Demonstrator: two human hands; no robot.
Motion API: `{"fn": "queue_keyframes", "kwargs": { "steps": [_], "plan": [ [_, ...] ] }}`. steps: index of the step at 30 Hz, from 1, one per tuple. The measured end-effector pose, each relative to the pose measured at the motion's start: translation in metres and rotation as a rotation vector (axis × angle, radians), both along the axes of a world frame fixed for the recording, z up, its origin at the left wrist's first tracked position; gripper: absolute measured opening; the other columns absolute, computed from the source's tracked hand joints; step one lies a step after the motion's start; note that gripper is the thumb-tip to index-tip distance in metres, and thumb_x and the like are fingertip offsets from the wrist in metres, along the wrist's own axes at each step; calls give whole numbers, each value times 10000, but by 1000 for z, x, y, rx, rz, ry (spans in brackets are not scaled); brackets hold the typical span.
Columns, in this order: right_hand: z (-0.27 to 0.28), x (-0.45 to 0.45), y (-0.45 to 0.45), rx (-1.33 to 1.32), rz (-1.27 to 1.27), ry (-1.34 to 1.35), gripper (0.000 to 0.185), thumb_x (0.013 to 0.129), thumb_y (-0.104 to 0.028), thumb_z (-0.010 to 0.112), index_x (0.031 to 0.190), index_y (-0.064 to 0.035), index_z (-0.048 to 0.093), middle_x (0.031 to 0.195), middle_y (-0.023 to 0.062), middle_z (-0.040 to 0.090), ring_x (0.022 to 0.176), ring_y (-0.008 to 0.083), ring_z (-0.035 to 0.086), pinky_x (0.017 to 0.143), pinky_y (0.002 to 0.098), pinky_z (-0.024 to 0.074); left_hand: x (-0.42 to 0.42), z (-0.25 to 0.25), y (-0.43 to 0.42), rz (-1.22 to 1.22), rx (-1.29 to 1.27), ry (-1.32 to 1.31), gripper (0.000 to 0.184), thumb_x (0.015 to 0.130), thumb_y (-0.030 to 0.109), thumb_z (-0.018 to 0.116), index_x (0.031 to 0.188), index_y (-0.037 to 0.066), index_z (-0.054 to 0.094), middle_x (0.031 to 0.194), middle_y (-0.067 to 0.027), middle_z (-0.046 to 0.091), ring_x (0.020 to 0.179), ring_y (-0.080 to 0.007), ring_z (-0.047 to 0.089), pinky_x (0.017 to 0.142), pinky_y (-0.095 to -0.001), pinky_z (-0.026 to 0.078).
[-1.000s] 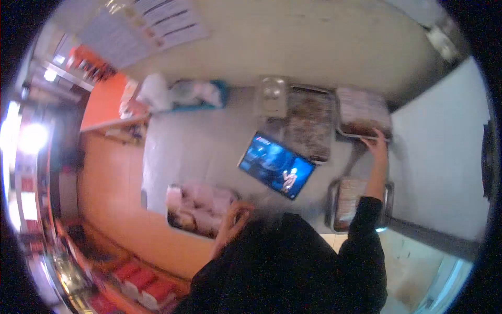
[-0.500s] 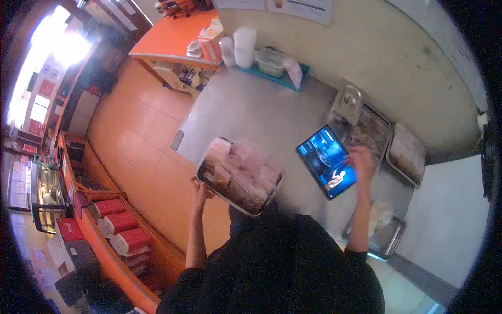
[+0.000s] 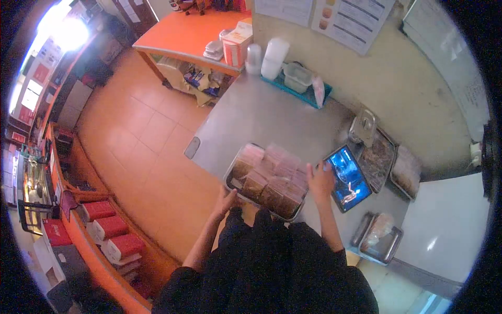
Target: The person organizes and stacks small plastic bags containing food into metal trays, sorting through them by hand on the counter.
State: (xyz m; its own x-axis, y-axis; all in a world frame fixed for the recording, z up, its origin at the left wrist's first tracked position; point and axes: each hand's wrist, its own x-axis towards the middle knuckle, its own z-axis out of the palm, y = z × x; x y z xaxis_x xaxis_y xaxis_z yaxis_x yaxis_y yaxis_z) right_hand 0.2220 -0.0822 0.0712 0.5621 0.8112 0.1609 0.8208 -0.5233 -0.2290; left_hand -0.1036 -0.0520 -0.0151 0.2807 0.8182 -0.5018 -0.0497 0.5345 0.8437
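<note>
Your left hand (image 3: 225, 201) held the rectangular metal tray (image 3: 269, 208) of wrapped, brown-and-pink blocks (image 3: 261, 184) just to its right; your right hand (image 3: 320, 180) spread loosely alongside. Keeping it level likely wanted both.

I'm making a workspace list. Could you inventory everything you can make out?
Metal table: 1, grey, centre.
Near tray: 1, metallic, table's near edge.
Wrapped pieces: several, brownish-pink, in near tray.
Tablet: 1, dark-framed, right of near tray.
Lidded container: 1, silver, beyond tablet.
Other trays: at least 3, metallic, right side.
Plastic bag: 1, whitish, in lower-right tray.
Basket: 1, teal, by wall.
Tub: 1, pale, in basket.
Side table: 1, orange, upper left.
Carton: 1, orange-white, on side table.
Boxes: at least 3, red-topped, lower left.
Wall sheets: 2, white, top.
Panel: 1, white, far right.
Left hand: 1, bare, at near tray's left corner.
Right hand: 1, bare, between near tray and tablet.
</note>
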Motion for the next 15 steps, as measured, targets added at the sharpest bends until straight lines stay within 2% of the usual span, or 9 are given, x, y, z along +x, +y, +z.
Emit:
{"fn": "queue_keyframes", "kwargs": {
  "steps": [2, 4, 6, 7, 9, 10, 12, 13, 15],
  "plan": [
    [29, -38, 40, 114, 266, 175, 499, 788, -414, 596, 1076, -8, 565, 1102, 222, 551, 988, 383, 537, 832, 474, 421, -5, 19, 12, -107, 22, -24, 420, 882, 199, 537, 1192, 9, 326, 789, -108, 584, 627, -184, 610, 542, -297, 511],
    [46, -83, 80, -20, 641, 480, 544, 752, -386, 642, 1146, -39, 499, 1120, 197, 524, 1024, 359, 506, 883, 460, 393, -13, 24, 21, -211, 44, -41, 420, 877, 212, 553, 1184, 8, 353, 756, -96, 591, 618, -176, 608, 524, -291, 497],
    [7, -121, 101, 17, 656, 235, 687, 672, -416, 704, 1169, -7, 463, 1161, 191, 505, 1086, 360, 470, 919, 461, 378, -24, 15, 32, -365, -37, 80, 376, 861, 247, 591, 1116, 4, 459, 717, -80, 597, 620, -161, 601, 515, -297, 474],
    [1, -129, 109, 16, 654, 230, 687, 672, -416, 704, 1169, -7, 463, 1161, 191, 505, 1086, 360, 470, 919, 461, 378, -30, -2, 36, -367, -35, 75, 376, 861, 247, 591, 1116, 4, 459, 717, -80, 597, 620, -161, 601, 515, -297, 474],
    [-7, -139, 124, -258, 504, 318, 824, 606, -405, 751, 1232, 3, 402, 1208, 196, 486, 1160, 345, 426, 983, 454, 339, -40, -29, 46, -599, 228, 128, 354, 857, 312, 599, 989, -9, 534, 715, -63, 598, 616, -169, 599, 529, -307, 463],
    [-9, -142, 127, -261, 499, 316, 824, 606, -405, 751, 1232, 3, 402, 1208, 196, 486, 1160, 345, 426, 983, 454, 339, -40, -10, 50, -604, 226, 123, 354, 857, 312, 599, 989, -9, 534, 715, -63, 598, 616, -169, 599, 529, -307, 463],
    [-7, -142, 128, -300, 475, 271, 861, 517, -422, 795, 1156, 42, 453, 1188, 210, 489, 1158, 361, 421, 985, 481, 325, -39, 21, 51, -609, 168, 124, 389, 858, 358, 587, 904, -28, 570, 705, -67, 597, 620, -180, 586, 579, -313, 465],
    [-5, -142, 132, -306, 461, 271, 861, 517, -422, 795, 1156, 42, 453, 1188, 210, 489, 1158, 361, 421, 985, 481, 325, -44, 12, 54, -622, 162, 117, 389, 858, 358, 587, 904, -28, 570, 705, -67, 597, 620, -180, 586, 579, -313, 465],
    [3, -141, 138, -538, 434, 238, 796, 507, -377, 808, 1126, 6, 486, 1168, 184, 494, 1152, 344, 421, 971, 478, 335, -53, -20, 61, -697, 295, 206, 397, 874, 365, 559, 953, -25, 570, 722, -72, 600, 639, -184, 572, 610, -310, 464]
  ]
}}
